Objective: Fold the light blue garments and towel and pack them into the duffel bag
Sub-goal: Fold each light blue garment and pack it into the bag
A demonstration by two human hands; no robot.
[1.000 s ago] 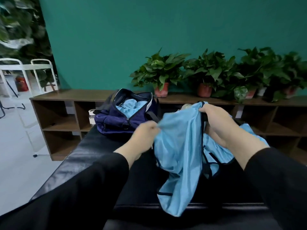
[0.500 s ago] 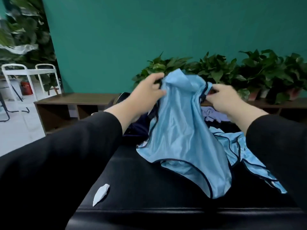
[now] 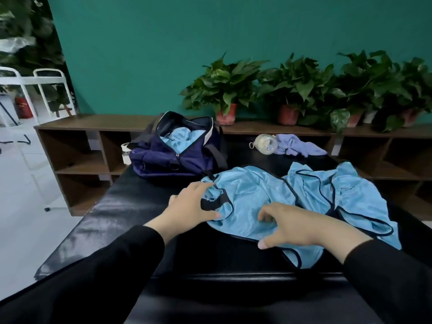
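A light blue mesh vest with dark trim (image 3: 254, 202) lies spread on the black padded table (image 3: 112, 211). My left hand (image 3: 189, 206) rests on the vest's left edge, fingers stretched out, with a dark strap lying between thumb and fingers. On the vest's near part, my right hand (image 3: 301, 226) presses down with fingers spread. A second light blue garment (image 3: 341, 190) lies crumpled to the right. The navy duffel bag (image 3: 168, 160) stands unzipped at the back left with light blue cloth (image 3: 181, 136) inside. A pale lavender towel (image 3: 297, 146) lies at the table's far end.
A clear round bottle (image 3: 265, 143) lies beside the towel. A brown shelf unit (image 3: 77, 146) runs behind the table, with several potted plants (image 3: 225, 90) on top. A white cup (image 3: 126, 150) stands left of the bag. White chairs (image 3: 28, 90) stand at far left.
Both hands held the vest up in the air; they have since lowered it and laid it flat on the table. The view has tilted down.
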